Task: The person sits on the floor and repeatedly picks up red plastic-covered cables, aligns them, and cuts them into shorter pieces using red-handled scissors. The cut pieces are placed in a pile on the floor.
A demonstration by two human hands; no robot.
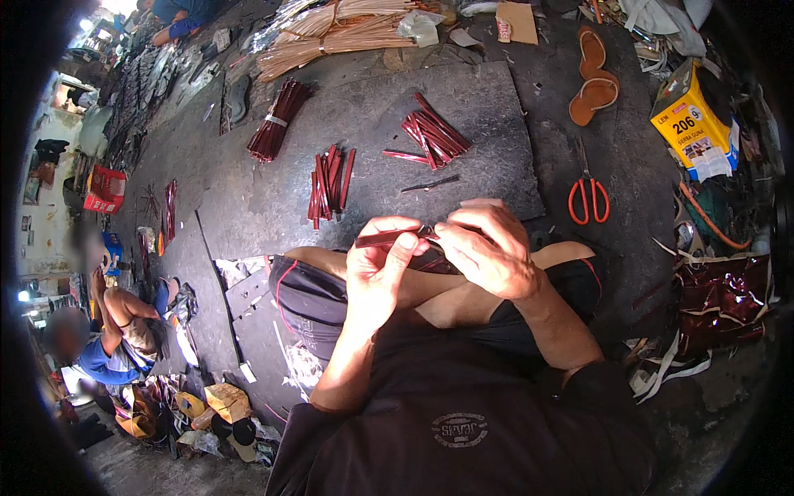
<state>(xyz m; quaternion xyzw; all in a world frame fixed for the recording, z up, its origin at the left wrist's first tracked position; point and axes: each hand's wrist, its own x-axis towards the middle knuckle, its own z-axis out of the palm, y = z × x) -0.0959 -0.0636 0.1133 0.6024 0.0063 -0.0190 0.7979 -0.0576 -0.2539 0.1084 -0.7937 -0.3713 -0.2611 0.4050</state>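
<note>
In front of my crossed legs, my left hand (pixel 379 269) is closed, pinching a glossy dark red strip (pixel 374 240) between thumb and fingers. My right hand (pixel 495 252) is closed too, its thumb and fingertips pressed together at the strip's right end; the exact grip there is partly hidden. Beyond my hands, on a dark board (pixel 496 99), lie a tied bundle of dark red strips (pixel 271 136), a loose pile of strips (pixel 438 136) and a smaller group of strips (pixel 324 188). A thin dark piece (pixel 430 183) lies nearest my fingers.
Scissors with orange handles (pixel 588 205) and a pair of brown sandals (pixel 594 97) lie to the right. Further right are a yellow box (pixel 688 124) and a glossy dark red sheet (pixel 721 299). Pale strip bundles (pixel 339 41) lie far off. Another person (pixel 124 331) sits left.
</note>
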